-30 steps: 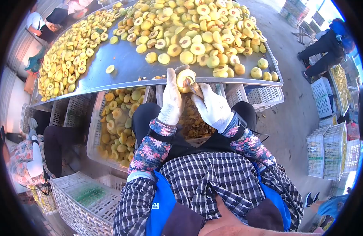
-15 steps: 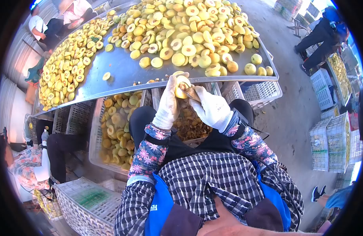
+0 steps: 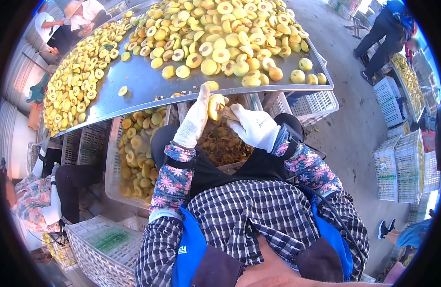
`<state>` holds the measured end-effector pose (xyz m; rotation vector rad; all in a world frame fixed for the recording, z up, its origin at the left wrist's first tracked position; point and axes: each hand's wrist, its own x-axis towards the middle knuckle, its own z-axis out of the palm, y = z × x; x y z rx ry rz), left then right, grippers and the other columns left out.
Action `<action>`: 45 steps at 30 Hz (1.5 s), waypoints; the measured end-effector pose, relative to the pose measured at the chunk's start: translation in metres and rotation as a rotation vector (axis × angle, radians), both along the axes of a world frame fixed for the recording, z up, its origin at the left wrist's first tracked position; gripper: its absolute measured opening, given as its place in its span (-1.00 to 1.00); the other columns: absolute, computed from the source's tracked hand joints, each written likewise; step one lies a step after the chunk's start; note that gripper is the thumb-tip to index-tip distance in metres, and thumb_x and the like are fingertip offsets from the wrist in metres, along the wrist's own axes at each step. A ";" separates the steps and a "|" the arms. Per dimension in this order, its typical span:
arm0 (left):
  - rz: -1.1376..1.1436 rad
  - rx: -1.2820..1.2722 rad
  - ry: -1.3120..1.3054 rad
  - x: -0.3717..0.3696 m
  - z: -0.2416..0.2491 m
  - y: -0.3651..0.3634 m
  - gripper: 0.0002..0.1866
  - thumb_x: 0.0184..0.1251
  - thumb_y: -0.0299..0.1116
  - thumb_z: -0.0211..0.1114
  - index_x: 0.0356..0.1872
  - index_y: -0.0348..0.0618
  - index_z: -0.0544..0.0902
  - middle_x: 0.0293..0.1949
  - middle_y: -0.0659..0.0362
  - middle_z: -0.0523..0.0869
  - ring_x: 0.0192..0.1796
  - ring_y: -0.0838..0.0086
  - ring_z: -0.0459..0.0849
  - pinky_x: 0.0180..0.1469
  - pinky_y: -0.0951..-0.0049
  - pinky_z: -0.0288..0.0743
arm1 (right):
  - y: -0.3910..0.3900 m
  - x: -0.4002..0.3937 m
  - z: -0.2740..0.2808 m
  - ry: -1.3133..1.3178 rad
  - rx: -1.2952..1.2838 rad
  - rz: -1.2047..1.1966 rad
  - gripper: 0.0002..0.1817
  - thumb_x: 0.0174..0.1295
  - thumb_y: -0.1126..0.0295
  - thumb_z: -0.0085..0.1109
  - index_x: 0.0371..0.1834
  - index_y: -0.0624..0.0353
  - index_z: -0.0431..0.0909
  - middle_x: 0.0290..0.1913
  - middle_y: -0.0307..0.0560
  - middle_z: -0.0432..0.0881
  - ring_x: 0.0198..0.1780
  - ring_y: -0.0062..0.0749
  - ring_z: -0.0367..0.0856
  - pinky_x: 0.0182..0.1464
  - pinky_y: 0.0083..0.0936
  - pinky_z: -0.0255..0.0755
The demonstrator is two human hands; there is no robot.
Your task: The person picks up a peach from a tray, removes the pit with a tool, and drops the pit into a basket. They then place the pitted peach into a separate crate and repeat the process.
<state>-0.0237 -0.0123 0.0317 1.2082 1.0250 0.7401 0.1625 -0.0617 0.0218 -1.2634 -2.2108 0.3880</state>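
Note:
In my gloved left hand (image 3: 195, 120) is a yellow peach half (image 3: 214, 108), pinched between thumb and fingers just below the table's front edge. My gloved right hand (image 3: 257, 127) is closed on a small pitting tool (image 3: 228, 114), whose tip meets the right side of the fruit. Most of that tool is hidden by my fingers. Just past my left fingertips, another peach piece (image 3: 211, 85) lies at the edge. Beneath my hands, a crate holds brownish pits and scraps (image 3: 225, 146).
A metal table (image 3: 148, 79) bears a large heap of halved peaches (image 3: 220, 38) and a second pile (image 3: 77, 91) at left. A crate of peach halves (image 3: 141, 158) stands by my left knee. Stacked crates (image 3: 397, 165) are at right. Other people sit left and stand upper right.
The peach half has turned, so its cut face shows less. Both hands have shifted slightly left and down in view, and the tool stays at the fruit.

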 end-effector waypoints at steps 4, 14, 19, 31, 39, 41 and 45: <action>0.304 0.061 -0.701 0.028 -0.038 0.013 -0.29 0.46 0.22 -0.14 0.25 -0.27 0.36 0.04 0.09 0.55 0.10 0.33 0.55 0.13 0.37 0.48 | 0.005 -0.003 -0.011 0.237 -0.257 -0.072 -0.66 0.33 0.20 0.08 -0.05 0.22 0.30 -0.37 0.27 0.59 -0.34 0.19 0.60 -0.31 -0.08 0.45; 0.297 -0.129 -0.455 0.015 -0.026 0.014 -0.35 0.48 0.20 -0.15 -0.04 -0.30 0.52 -0.25 0.03 0.68 -0.23 0.29 0.70 -0.12 0.40 0.59 | -0.004 0.002 -0.007 0.039 -0.245 0.099 -0.73 0.34 0.24 0.04 -0.15 0.22 0.33 -0.40 0.17 0.50 -0.37 0.17 0.54 -0.34 -0.20 0.45; 0.337 0.278 -0.529 0.023 -0.039 0.001 -0.39 0.48 0.17 -0.10 -0.08 -0.29 0.56 -0.25 0.03 0.70 -0.19 0.26 0.71 -0.02 0.30 0.61 | -0.002 -0.007 0.004 0.390 -0.868 -0.014 -0.64 0.34 0.13 0.01 -0.10 0.24 0.32 -0.39 0.11 0.56 -0.43 -0.04 0.55 -0.31 -0.28 0.45; 0.186 -0.023 -0.479 0.002 -0.020 -0.002 -0.50 0.37 0.08 0.18 -0.37 -0.26 0.54 -0.33 0.00 0.67 -0.29 0.24 0.73 -0.27 0.32 0.69 | -0.011 -0.021 0.002 0.939 -1.327 0.098 -0.62 0.42 -0.01 -0.05 -0.10 0.11 0.43 -0.61 -0.33 0.32 -0.71 -0.67 0.23 -0.69 -0.72 0.05; 0.475 -0.156 -0.675 0.004 -0.012 -0.009 -0.55 0.31 0.03 0.27 -0.39 -0.24 0.52 -0.36 0.00 0.67 -0.36 0.21 0.74 -0.33 0.25 0.71 | -0.015 -0.042 -0.007 1.156 -1.374 0.173 -0.60 0.44 -0.01 -0.07 -0.14 0.15 0.44 -0.67 -0.35 0.24 -0.78 -0.67 0.13 -0.75 -0.71 0.00; 0.415 -0.129 -0.621 -0.005 -0.015 -0.004 -0.55 0.31 0.02 0.28 -0.41 -0.25 0.54 -0.38 0.00 0.68 -0.38 0.22 0.74 -0.34 0.27 0.70 | -0.017 -0.051 -0.001 0.993 -1.199 0.039 -0.63 0.44 0.03 -0.06 -0.11 0.14 0.41 -0.65 -0.33 0.27 -0.78 -0.67 0.14 -0.74 -0.71 0.03; 0.335 -0.073 -0.595 -0.013 -0.012 -0.004 -0.59 0.29 -0.07 0.33 -0.41 -0.32 0.60 -0.40 -0.02 0.72 -0.41 0.32 0.73 -0.38 0.39 0.66 | -0.012 -0.043 -0.001 1.209 -1.529 0.204 -0.62 0.43 0.01 -0.06 -0.14 0.13 0.45 -0.64 -0.31 0.26 -0.79 -0.64 0.12 -0.77 -0.69 -0.01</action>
